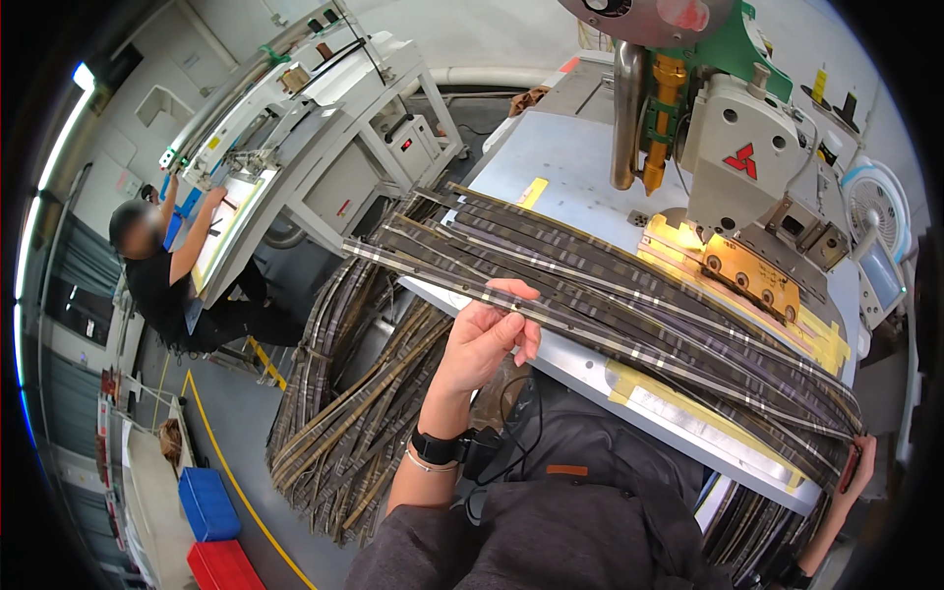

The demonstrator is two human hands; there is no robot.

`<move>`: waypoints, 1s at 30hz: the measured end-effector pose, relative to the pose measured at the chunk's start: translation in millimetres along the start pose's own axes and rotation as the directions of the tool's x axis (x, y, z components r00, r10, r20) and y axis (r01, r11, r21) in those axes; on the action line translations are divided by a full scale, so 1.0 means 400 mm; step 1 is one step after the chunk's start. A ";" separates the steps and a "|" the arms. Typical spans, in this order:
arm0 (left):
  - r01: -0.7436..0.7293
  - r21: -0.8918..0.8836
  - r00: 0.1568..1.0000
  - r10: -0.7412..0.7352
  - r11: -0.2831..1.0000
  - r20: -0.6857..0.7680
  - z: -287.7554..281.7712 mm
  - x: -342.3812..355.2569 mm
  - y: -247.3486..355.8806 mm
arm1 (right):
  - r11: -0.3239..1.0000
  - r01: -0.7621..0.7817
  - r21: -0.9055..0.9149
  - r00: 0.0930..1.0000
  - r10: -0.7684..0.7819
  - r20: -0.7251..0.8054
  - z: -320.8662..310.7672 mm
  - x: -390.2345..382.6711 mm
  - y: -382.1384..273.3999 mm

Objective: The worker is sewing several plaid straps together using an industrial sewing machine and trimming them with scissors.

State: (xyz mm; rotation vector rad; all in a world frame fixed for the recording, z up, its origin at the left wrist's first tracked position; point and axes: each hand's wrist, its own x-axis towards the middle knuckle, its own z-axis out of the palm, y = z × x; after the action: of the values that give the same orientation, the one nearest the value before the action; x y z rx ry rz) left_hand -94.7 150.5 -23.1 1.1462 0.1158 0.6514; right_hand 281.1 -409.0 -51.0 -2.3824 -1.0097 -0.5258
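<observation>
My left hand (492, 334) pinches one long dark strap (413, 264) with pale stripes between thumb and fingers, above the front edge of the table. A thick layer of similar dark, checked straps (590, 280) lies across the white tabletop (551, 157), beneath and beyond the pinched one. At the far right, my right hand (861, 466) closes around the gathered strap ends; part of it is hidden. Behind the straps stands an industrial sewing machine (733, 147). An orange metal plate with round holes (752, 275) sits beside its lit needle area.
Piles of straps (344, 423) hang off the table's left side. More straps (752, 531) hang below its right end. A fan (875, 202) and a control screen (880, 285) stand right. Another person (152, 256) works at a machine left. Blue (208, 503) and red bins (226, 565) sit on the floor.
</observation>
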 end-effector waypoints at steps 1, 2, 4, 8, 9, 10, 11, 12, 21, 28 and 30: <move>0.001 -0.001 1.000 -0.001 1.000 0.001 0.001 0.000 0.000 | 1.000 -0.022 0.019 1.000 0.022 -0.013 0.002 0.002 -0.008; 0.000 0.000 1.000 0.000 1.000 0.001 0.002 0.000 0.000 | 1.000 -0.023 0.017 1.000 0.023 -0.013 0.004 0.003 -0.012; 0.000 -0.001 1.000 0.000 1.000 0.003 0.000 0.001 -0.002 | 1.000 0.008 0.009 0.999 -0.008 -0.046 0.007 0.004 -0.016; -0.012 -0.017 0.999 0.013 1.000 0.046 -0.005 0.001 -0.006 | 1.000 -0.008 0.000 1.000 0.008 -0.023 0.003 0.003 -0.014; -0.010 -0.013 0.999 0.010 1.000 0.042 -0.004 0.002 -0.007 | 1.000 -0.010 0.005 0.999 0.010 -0.032 0.004 0.003 -0.018; -0.007 -0.016 0.999 0.008 1.000 0.044 -0.005 0.003 -0.008 | 1.000 -0.012 0.010 0.999 0.013 -0.042 0.005 0.004 -0.023; -0.011 -0.024 0.999 0.012 1.000 0.045 -0.004 0.004 -0.009 | 1.000 -0.015 0.004 0.999 0.015 -0.041 0.004 0.005 -0.026; -0.015 -0.032 0.999 0.016 0.999 0.046 -0.004 0.005 -0.010 | 1.000 -0.005 0.001 0.999 0.005 -0.039 0.004 0.007 -0.030; -0.013 -0.079 1.000 0.014 0.997 0.011 0.000 0.006 -0.017 | 0.999 -0.035 0.014 0.999 0.036 -0.029 -0.007 0.036 -0.106; 0.026 0.016 0.916 -0.017 1.000 -0.401 0.026 0.025 -0.022 | 0.964 -0.231 0.134 0.972 0.221 0.081 -0.025 0.034 -0.080; 0.039 0.040 0.907 -0.018 0.998 -0.421 0.032 0.028 -0.027 | 0.967 -0.224 0.118 0.974 0.216 0.074 -0.024 0.033 -0.078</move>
State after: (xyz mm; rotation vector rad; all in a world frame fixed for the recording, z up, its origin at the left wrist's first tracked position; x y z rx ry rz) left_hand -76.0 143.4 -24.6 1.0320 0.5186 0.8676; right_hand 264.9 -388.4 -27.2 -2.3705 -0.7650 -0.3011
